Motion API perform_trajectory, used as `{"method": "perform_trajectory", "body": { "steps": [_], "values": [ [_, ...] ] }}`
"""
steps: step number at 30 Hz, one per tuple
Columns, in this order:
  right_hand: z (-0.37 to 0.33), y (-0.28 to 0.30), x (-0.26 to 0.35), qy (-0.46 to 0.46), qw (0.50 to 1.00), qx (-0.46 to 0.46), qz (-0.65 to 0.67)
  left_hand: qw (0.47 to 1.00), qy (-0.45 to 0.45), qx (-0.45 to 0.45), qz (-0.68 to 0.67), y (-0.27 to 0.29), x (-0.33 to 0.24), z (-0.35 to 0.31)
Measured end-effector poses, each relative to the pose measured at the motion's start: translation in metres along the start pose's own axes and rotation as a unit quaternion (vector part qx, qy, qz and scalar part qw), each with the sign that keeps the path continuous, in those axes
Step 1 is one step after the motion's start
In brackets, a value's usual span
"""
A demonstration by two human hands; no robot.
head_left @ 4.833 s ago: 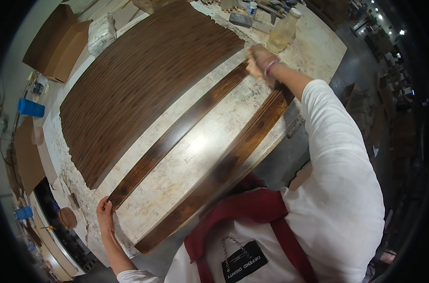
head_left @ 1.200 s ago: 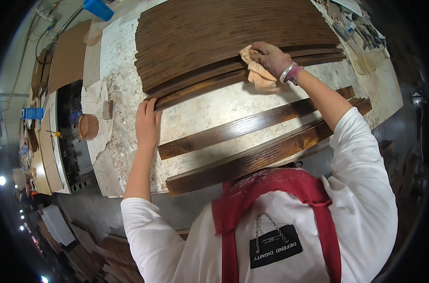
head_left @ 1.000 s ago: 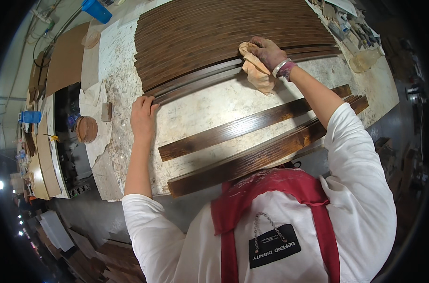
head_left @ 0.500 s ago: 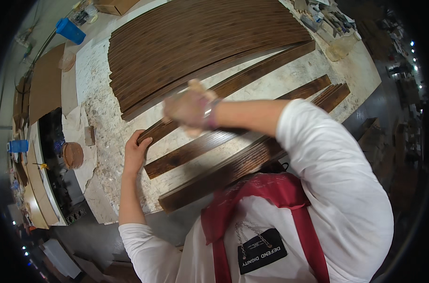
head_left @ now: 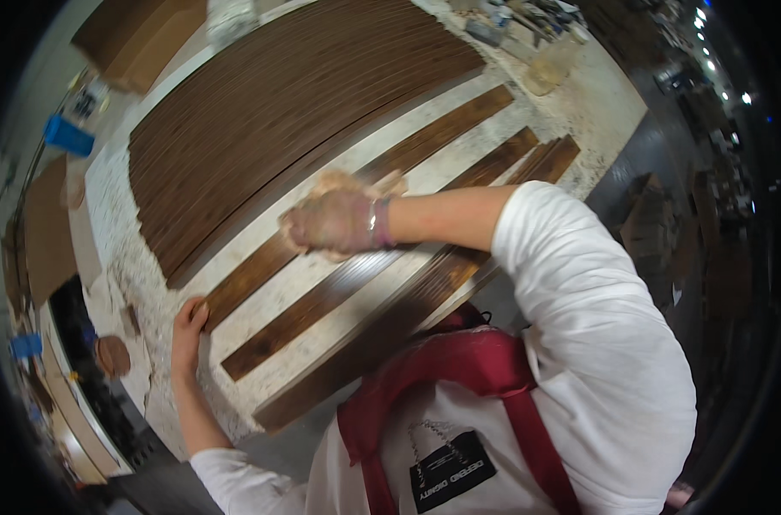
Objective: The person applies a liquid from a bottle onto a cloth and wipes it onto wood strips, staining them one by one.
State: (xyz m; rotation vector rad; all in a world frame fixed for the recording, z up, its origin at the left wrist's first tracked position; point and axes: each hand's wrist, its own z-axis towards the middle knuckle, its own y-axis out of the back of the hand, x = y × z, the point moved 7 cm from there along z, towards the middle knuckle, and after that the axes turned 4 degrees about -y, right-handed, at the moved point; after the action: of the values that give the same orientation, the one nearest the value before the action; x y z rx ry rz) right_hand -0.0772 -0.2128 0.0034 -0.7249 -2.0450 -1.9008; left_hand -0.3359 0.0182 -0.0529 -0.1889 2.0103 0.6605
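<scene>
My right hand point(head_left: 335, 221), stained and wearing a wristband, grips a crumpled tan rag point(head_left: 343, 182) and presses it onto a dark brown wooden slat point(head_left: 433, 142) lying diagonally on the speckled worktable point(head_left: 150, 283). My left hand point(head_left: 187, 330) rests at the near end of that slat, fingers on its end. Two more stained slats point(head_left: 322, 300) lie parallel nearer me. A large group of dark slats point(head_left: 296, 94) lies side by side on the far part of the table.
A blue box point(head_left: 67, 136) and brown cardboard sheets point(head_left: 137, 39) sit at the far left. A round brown lid point(head_left: 112, 354) lies at the left table end. Bottles and small tools point(head_left: 528, 26) crowd the far right corner. I wear a red apron.
My right hand with the rag has left the big group of slats and come onto the single slat nearer me. My left hand has stayed at the slat's end. The view has tilted.
</scene>
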Motion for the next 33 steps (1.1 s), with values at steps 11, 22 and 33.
{"method": "perform_trajectory", "body": {
  "steps": [11, 22, 33],
  "values": [
    [-0.251, 0.138, -0.380, -0.456, 0.870, -0.152, -0.112, 0.999, 0.051, 0.006, 0.011, -0.013, -0.011, 0.003],
    [-0.118, 0.119, -0.216, -0.134, 0.830, -0.205, 0.501, 0.903, -0.212, -0.108, 0.359, -0.009, -0.039, -0.054],
    [0.114, -0.105, 0.188, 0.136, 0.979, 0.074, 0.133, 0.962, -0.152, -0.183, 0.137, 0.002, 0.003, -0.061]
  ]
}}
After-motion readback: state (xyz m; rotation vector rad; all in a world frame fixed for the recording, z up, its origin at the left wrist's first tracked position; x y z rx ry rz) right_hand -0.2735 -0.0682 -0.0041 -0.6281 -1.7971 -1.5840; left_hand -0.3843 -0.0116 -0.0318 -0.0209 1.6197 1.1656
